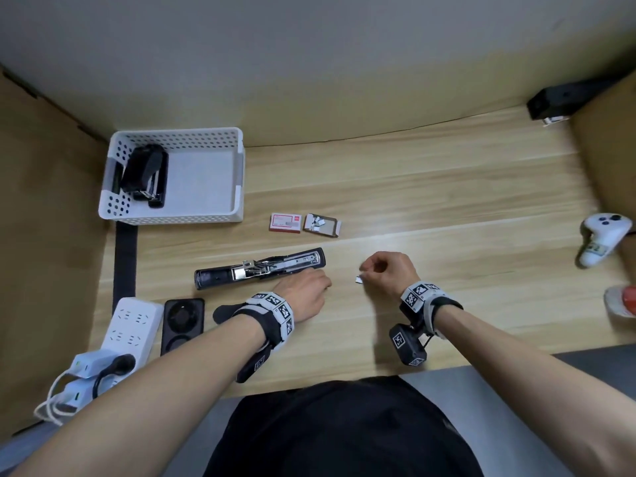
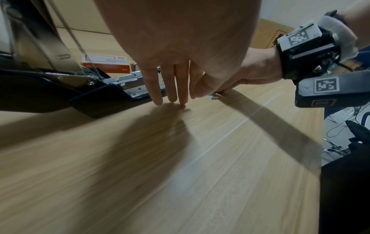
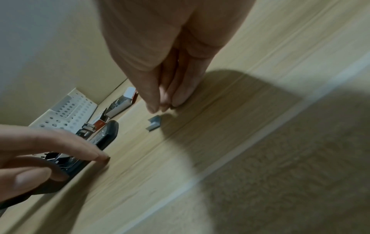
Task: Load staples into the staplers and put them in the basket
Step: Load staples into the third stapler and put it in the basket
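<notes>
The left hand (image 1: 306,290) rests extended fingers (image 2: 172,88) on the bench (image 1: 430,187), holding nothing, just beside the opened black stapler (image 1: 258,271) lying flat. The right hand (image 1: 389,271) has its fingers (image 3: 160,101) bunched together just above a short strip of staples (image 3: 153,125) on the bench; whether they touch it is unclear. Beyond both hands lie two staple boxes (image 1: 285,222), one open. Farther left, the white basket (image 1: 206,139) holds another stapler (image 1: 144,173).
</notes>
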Available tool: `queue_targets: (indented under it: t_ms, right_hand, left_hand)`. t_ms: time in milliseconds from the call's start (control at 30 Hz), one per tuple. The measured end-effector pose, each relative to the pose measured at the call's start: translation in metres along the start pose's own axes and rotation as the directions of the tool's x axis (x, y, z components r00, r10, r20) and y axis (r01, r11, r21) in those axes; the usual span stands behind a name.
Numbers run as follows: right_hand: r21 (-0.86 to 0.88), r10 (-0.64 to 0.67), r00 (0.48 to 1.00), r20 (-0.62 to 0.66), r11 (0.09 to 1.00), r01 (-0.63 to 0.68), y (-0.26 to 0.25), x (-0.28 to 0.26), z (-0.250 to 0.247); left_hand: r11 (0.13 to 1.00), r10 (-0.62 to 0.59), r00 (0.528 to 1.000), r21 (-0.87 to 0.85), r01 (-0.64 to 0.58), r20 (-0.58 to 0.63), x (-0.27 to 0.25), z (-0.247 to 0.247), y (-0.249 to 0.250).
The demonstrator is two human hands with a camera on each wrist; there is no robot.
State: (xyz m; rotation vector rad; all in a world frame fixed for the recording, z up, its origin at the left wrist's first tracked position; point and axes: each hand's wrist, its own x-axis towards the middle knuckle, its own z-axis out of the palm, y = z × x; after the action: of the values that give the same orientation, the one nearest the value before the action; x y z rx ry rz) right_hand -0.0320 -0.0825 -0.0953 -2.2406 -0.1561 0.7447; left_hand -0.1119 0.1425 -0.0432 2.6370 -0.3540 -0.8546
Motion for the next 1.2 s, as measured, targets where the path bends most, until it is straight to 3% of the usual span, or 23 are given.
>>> queue_targets:
  t_ms: [100,200,300,500,733,1067,1200]
  right_hand:
    - [0.004,-0.092,0.991,0.1,0.996,0.092,0.002,0.0,0.001]
    - [-0.243,-0.133,0.97,0.201,0.953,0.181,0.001,0.002,-0.001]
    - [-0.351,-0.169,0.961,0.22,0.905,0.239,-0.001,0.001,0.0]
    - [-0.343,-0.234,0.957,0.17,0.896,0.28,-0.004,0.002,0.006]
    - [-0.336,-0.326,0.921,0.211,0.861,0.382,-0.004,0.009,0.006]
    - [-0.305,-0.279,0.958,0.067,0.908,0.286,-0.005,0.012,0.015]
    - [-0.296,-0.233,0.97,0.07,0.924,0.243,-0.007,0.013,0.013]
  left_hand:
    - [1.0,-0.001,1.0,0.005,0.001,0.004,0.001,0.0,0.0]
    - [1.0,-0.015,1.0,-0.001,0.015,0.01,0.001,0.001,-0.001]
    - [1.0,-0.025,1.0,-0.002,0.025,0.018,0.0,0.002,-0.002]
    - [0.999,-0.033,0.999,0.0,0.033,0.017,-0.004,0.004,-0.002]
    - [0.999,-0.04,0.999,-0.004,0.04,0.02,-0.01,0.005,-0.006]
    - [0.998,-0.062,0.998,-0.016,0.062,0.01,-0.015,0.004,-0.009]
    - [0.998,-0.063,0.998,-0.02,0.063,-0.004,-0.016,0.004,-0.01]
